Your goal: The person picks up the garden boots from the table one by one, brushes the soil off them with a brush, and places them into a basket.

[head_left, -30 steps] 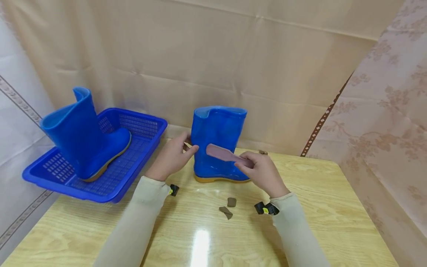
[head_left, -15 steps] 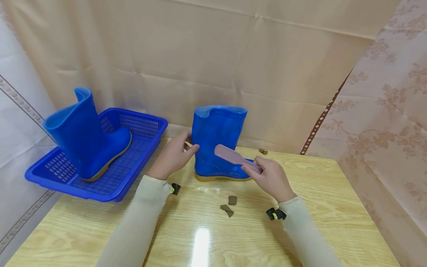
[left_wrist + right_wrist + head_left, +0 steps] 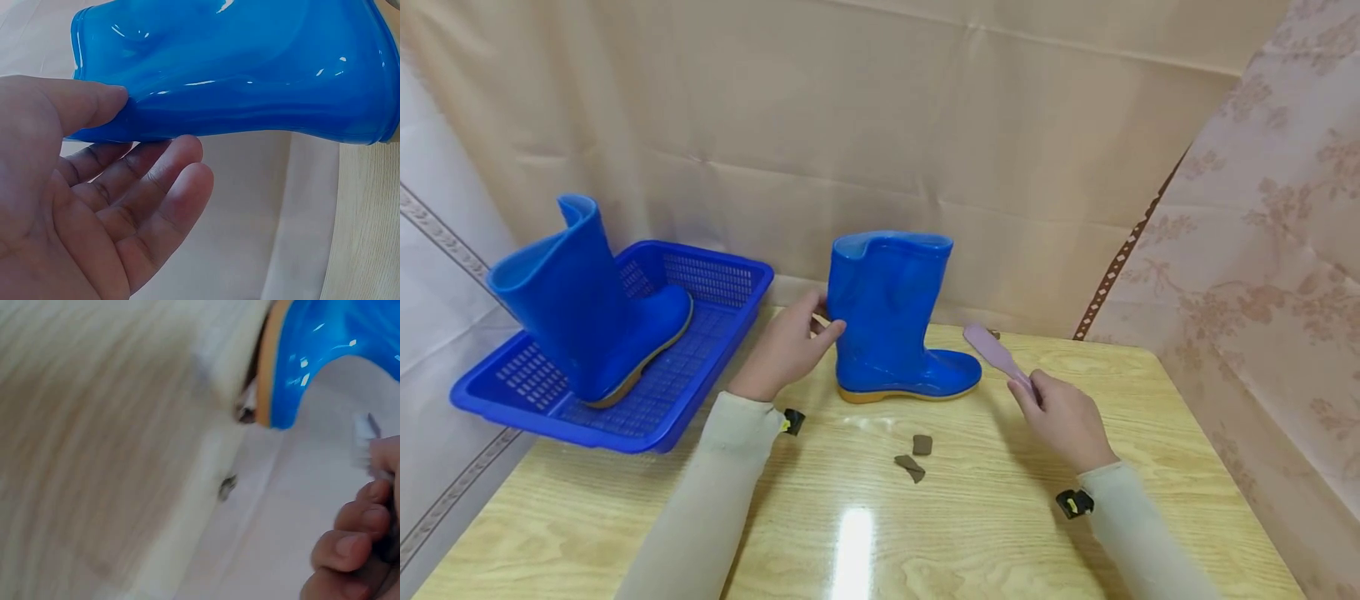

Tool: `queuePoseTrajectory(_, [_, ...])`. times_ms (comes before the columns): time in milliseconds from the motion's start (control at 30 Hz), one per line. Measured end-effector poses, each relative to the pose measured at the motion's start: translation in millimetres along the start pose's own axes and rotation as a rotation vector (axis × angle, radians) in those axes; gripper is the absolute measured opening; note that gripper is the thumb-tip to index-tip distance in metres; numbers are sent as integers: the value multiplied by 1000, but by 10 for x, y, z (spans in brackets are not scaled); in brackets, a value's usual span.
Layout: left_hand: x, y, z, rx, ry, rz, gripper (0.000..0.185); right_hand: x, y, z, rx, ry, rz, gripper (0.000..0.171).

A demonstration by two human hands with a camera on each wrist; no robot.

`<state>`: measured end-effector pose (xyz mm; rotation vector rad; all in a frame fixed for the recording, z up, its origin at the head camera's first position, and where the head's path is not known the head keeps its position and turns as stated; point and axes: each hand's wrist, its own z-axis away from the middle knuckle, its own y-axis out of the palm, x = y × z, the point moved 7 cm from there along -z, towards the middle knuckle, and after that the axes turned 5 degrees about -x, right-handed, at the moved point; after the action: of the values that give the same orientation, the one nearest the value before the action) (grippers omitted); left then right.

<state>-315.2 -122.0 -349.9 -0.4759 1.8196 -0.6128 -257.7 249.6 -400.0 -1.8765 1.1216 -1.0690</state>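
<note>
A blue rain boot (image 3: pixel 891 325) with a yellow sole stands upright on the table. At its back edge is my left hand (image 3: pixel 788 348); in the left wrist view the thumb (image 3: pixel 103 103) lies against the shaft, with the loosely bent fingers (image 3: pixel 162 206) beside the edge. My right hand (image 3: pixel 1067 421) grips the handle of a pinkish-purple long-handled brush (image 3: pixel 992 347), right of the boot's toe and apart from it. The right wrist view is blurred, and a pale patch resembling bristles shows there. The brush's underside is hidden in the head view.
A second blue boot (image 3: pixel 576 308) stands tilted in a blue plastic basket (image 3: pixel 730 354) at left. Brown flat pieces (image 3: pixel 922 445) lie on the wooden table (image 3: pixel 970 533) before the boot. Another small brown bit (image 3: pixel 995 333) lies near the back edge. A beige cloth (image 3: pixel 820 125) hangs behind.
My right hand has moved the brush away from in front of the boot, to the right of its toe, uncovering the toe. My left hand stays at the boot's back edge.
</note>
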Motion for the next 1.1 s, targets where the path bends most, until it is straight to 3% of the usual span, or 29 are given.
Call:
queuePoseTrajectory(300, [14,4,2,3,-7,9,40,-386,116,157,213,165,86,41])
queuePoseTrajectory(633, [15,-4,-12,1,-15,27,40,-480,219,236,430,360,120,47])
queuePoseTrajectory(1100, [32,13,11,14,-29,28,41,-416,308,221,544,381,167,47])
